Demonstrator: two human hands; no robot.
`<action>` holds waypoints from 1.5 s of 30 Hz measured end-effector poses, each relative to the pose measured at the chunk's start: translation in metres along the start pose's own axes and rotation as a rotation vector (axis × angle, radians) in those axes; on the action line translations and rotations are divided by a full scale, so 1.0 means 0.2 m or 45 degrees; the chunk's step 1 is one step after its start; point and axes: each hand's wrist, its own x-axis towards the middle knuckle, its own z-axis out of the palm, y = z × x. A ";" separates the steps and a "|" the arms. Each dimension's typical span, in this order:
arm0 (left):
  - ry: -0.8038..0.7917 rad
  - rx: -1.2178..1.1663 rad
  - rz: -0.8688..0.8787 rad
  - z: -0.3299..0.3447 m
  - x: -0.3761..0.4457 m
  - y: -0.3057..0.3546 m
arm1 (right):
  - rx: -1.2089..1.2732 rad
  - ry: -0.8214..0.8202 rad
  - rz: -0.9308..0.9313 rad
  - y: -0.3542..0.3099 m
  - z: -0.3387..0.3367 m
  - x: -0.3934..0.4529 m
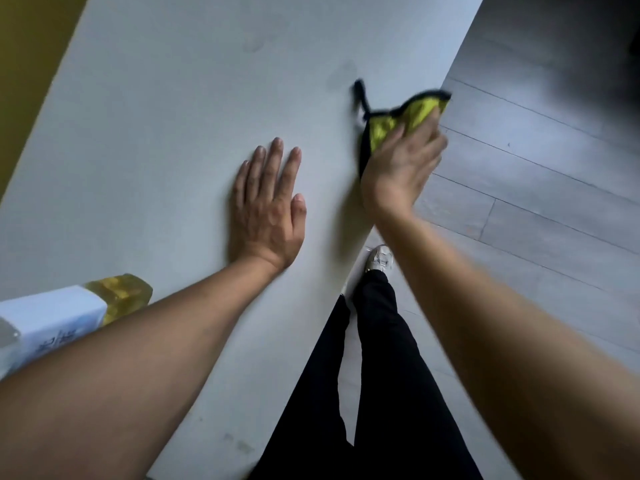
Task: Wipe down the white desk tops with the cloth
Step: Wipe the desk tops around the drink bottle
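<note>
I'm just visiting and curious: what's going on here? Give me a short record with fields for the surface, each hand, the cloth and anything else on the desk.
surface: white desk top, faint smudges near its far end
left hand: flat on the desk, fingers straight
right hand: grips the cloth near the desk's right edge, blurred
cloth: yellow-green with dark trim
other item: bottle of yellow liquid, white label, at the near left

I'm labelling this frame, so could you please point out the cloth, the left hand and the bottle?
cloth point(417, 114): head view, on its yellow middle fold.
left hand point(268, 211): head view, on the back of the hand.
bottle point(119, 294): head view, on its yellow liquid end.
</note>
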 end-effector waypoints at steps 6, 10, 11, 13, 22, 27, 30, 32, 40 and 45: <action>-0.024 -0.004 -0.002 -0.01 0.00 0.01 | 0.030 -0.153 -0.081 0.28 -0.09 -0.83; -0.071 -0.011 0.009 -0.02 0.00 0.00 | 0.056 -0.131 -0.034 0.21 -0.07 -0.69; -0.082 -0.013 0.007 -0.02 -0.01 0.00 | 0.062 -0.110 -0.013 0.17 -0.06 -0.60; -0.099 -0.021 -0.010 -0.03 -0.06 0.00 | 0.018 -0.060 0.028 0.10 -0.05 -0.41; -0.250 0.014 -0.069 -0.28 -0.95 -0.16 | -0.130 -0.010 0.014 0.05 -0.01 -0.18; -0.222 0.030 -0.043 -0.30 -1.05 -0.22 | -0.216 -0.001 -0.013 0.05 -0.01 -0.16; -0.195 0.029 -0.029 -0.29 -1.06 -0.22 | -0.218 -0.013 -0.012 0.05 -0.04 -0.25; -0.185 0.029 -0.022 -0.29 -1.06 -0.23 | -0.171 -0.011 0.000 0.11 -0.04 -0.42; -0.157 0.038 0.001 -0.26 -1.07 -0.26 | 0.075 -0.239 -0.050 0.52 -0.15 -1.55; -0.147 0.060 0.013 -0.25 -1.08 -0.27 | 0.059 -0.159 0.030 0.35 -0.09 -1.05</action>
